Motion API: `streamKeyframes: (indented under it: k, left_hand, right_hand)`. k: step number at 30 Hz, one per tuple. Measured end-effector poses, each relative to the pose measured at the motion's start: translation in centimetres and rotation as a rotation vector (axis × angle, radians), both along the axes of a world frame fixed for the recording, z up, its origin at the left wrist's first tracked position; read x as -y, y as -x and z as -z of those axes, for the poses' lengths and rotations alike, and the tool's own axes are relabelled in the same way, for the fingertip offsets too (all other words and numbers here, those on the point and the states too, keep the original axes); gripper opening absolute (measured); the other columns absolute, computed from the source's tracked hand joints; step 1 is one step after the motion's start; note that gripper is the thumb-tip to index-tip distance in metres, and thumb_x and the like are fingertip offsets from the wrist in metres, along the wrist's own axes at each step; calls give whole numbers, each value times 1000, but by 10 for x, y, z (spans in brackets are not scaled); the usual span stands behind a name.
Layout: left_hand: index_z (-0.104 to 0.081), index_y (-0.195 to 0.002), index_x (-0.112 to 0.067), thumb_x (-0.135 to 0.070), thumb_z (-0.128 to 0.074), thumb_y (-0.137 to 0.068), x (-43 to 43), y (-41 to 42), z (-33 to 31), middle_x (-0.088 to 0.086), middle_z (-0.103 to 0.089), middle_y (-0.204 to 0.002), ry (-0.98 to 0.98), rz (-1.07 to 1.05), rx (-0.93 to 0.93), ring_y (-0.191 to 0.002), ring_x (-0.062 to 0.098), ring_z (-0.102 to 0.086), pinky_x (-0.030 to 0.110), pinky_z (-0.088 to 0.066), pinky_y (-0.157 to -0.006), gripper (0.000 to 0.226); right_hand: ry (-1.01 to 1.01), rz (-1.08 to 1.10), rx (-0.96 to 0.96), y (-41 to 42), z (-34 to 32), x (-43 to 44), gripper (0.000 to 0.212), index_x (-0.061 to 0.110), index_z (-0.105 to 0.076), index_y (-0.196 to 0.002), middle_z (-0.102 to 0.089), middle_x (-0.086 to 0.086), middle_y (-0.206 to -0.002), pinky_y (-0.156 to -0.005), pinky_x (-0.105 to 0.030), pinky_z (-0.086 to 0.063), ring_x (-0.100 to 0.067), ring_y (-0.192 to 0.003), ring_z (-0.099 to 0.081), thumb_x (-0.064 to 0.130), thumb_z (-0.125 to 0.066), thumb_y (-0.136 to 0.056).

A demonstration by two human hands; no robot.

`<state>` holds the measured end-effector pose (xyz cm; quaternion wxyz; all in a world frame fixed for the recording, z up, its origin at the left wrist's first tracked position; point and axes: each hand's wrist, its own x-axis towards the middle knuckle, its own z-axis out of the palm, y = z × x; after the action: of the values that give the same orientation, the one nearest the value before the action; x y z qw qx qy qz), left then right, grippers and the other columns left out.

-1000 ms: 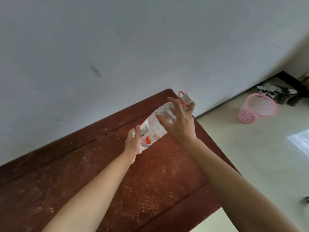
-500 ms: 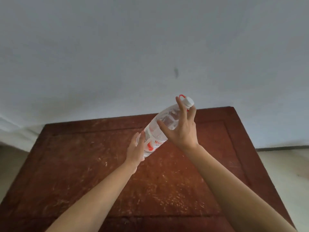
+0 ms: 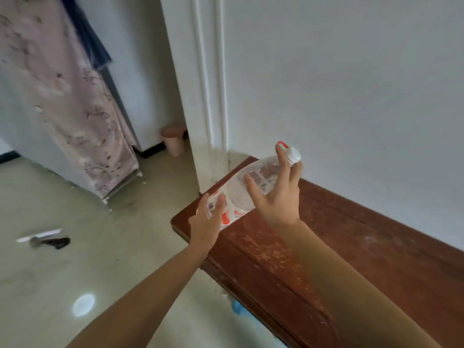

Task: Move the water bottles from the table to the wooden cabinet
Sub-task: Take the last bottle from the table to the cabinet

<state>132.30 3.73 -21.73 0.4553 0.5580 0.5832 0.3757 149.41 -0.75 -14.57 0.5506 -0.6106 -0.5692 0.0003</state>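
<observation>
Your view has swung left since half a second ago: the wooden top (image 3: 351, 242) that filled the lower frame now shows only its left end and rounded corner, and a doorway has come into sight. The water bottle (image 3: 247, 187) is between your hands as before, clear plastic, tilted with its white cap (image 3: 294, 154) up and to the right, held in the air above that corner of the wooden top and not touching it.

Your right hand (image 3: 276, 202) holds the bottle at its shoulder and neck. The fingers are spread, the thumb lies on the clear shoulder and the index finger reaches up to the red carry loop (image 3: 282, 143). Your left hand (image 3: 207, 227) is at the bottle's base, fingers straight and close together, pressed flat against the labelled end.

Behind the bottle a white wall (image 3: 351, 84) meets a white door frame (image 3: 208, 96). Through the opening a pale floral cloth (image 3: 75, 101) hangs over a rack, and a small pink bin (image 3: 173, 141) stands on the floor (image 3: 75, 285) just beside the frame. Well to the left a dark object (image 3: 54, 242) lies on the floor — too blurred to name. Something blue (image 3: 241, 310) shows at the foot of the wooden top.
</observation>
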Motion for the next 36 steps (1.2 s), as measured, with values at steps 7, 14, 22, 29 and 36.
streamKeyframes:
  k: [7, 14, 22, 29, 36]
  left_hand:
    - [-41, -146, -36, -83, -44, -82, -5, 266, -9, -2, -61, -107, -34, -400, 64, -87, 11, -63, 49, -62, -82, 79]
    - [-36, -148, -48, -103, -43, -55, -3, 457, 3, 8, -41, -132, 62, -763, 112, -105, 30, -59, 52, -58, -90, 109]
    - [-34, -147, -47, -101, -42, -60, -17, 669, 27, 8, -43, -149, 78, -1089, 193, -122, 32, -54, 37, -58, -66, 103]
    - [-34, -149, -42, -98, -45, -66, -14, 842, 4, 6, -49, -147, 66, -1390, 176, -115, 30, -61, 29, -56, -57, 100]
    - [-38, -147, -40, -97, -41, -68, 49, 979, 8, 5, -51, -143, 29, -1686, 214, -113, 28, -62, 33, -57, -62, 97]
  right_hand:
    - [-4, -404, 5, 271, -19, -81, 100, 25, -13, -160, -10, -12, -164, -106, -32, -43, -24, -145, -33, 48, -76, -85]
    - [18, -720, 1, 477, -12, -130, 109, 28, -4, -160, 14, -11, -167, -111, -21, -32, 4, -149, -11, 49, -78, -83]
    - [-22, -1129, -32, 732, 13, -198, 102, 13, -19, -159, 1, -17, -167, -91, 11, -23, 31, -131, -12, 38, -82, -83]
    - [-50, -1473, -48, 950, -9, -231, 97, 30, -16, -158, 7, -8, -169, -86, -19, -52, -10, -140, -43, 47, -77, -86]
    - [-143, -1769, 84, 1144, -10, -178, 78, 23, -42, -151, 4, -16, -167, -89, -19, -49, -27, -139, -44, 51, -76, -86]
